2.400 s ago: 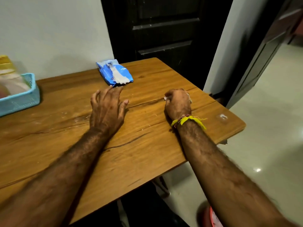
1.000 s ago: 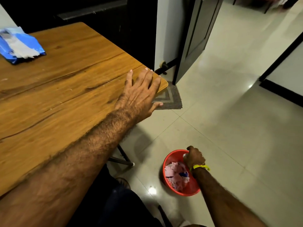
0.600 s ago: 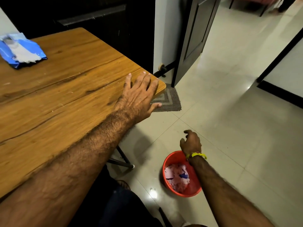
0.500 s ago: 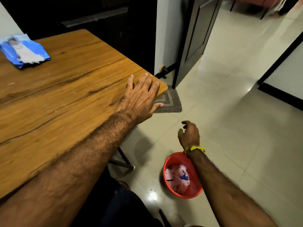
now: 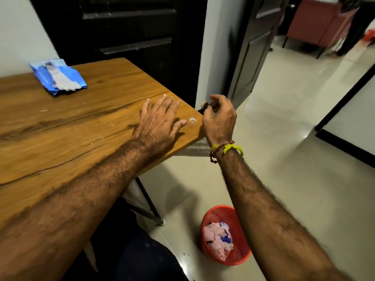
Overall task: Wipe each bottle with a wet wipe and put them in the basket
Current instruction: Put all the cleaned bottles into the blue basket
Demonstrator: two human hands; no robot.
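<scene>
Wooden table [image 5: 60, 126] fills nine o'clock, dark grain cracks, black metal legs [image 5: 149, 201] beneath. Black panelled door [image 5: 129, 33] at twelve, white wall [image 5: 18, 31] at eleven. Open dark door [image 5: 251, 49] at one. Glossy pale tile floor [image 5: 284, 159] across three. Reddish cabinet [image 5: 316, 23] at two. Grey mat [image 5: 194, 151] by the table corner.

The right hand [image 5: 220, 120] is up from the red bin [image 5: 239, 258] on the floor and now hangs at the table [image 5: 60, 128] corner, fingers loosely curled, holding nothing; the crumpled wipe it carried is gone. The left hand [image 5: 158, 122], earlier mid-table, lies flat near that corner.
</scene>
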